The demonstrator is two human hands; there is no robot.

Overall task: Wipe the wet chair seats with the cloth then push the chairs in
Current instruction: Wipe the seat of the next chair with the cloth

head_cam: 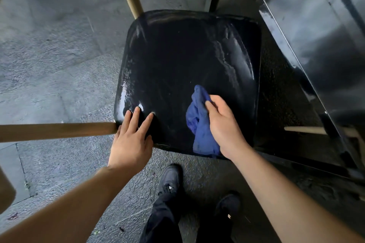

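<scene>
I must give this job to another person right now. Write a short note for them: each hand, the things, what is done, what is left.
Left hand: open, fingers straight, resting on the near-left corner of the black chair seat.
Right hand: grips the bunched blue cloth, pressed on the near-right part of the seat.
Done: wiping is under way on this seat.
Left: water streaks and droplets show along the left edge and far-right side, so finish wiping there. The chair stands beside the black table, not yet pushed in. Other chairs are not in view.
</scene>
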